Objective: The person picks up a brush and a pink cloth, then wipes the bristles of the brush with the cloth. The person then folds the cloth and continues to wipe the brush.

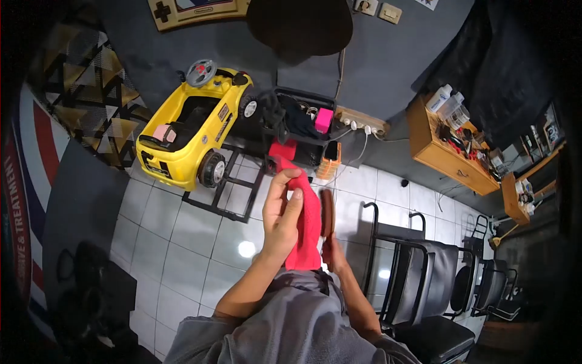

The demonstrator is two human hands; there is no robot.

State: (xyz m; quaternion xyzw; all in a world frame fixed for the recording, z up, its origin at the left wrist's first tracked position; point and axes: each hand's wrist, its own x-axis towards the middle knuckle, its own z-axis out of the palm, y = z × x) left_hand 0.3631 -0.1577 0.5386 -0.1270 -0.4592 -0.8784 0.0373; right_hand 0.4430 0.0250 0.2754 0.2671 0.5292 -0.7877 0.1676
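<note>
My left hand (284, 213) is raised in front of my body, its thumb and fingers closed on a pinkish-red cloth (308, 224). The cloth hangs down in a long strip to about waist height. Lower and to the right, my right hand (334, 253) is closed around the bottom of a long brown object (328, 212) with a rounded upper end. That object stands nearly upright behind the cloth, which hides its left side, so I cannot tell what kind of thing it is. Part of the right hand's fingers is hidden too.
A yellow toy car (191, 130) sits on a black metal frame (227, 212) at left. Ahead stands a black shelf cart (297, 142) with a pink box (324, 120). Black chairs (433, 279) line the right, below a wooden drawer counter (448, 161) holding bottles (448, 106).
</note>
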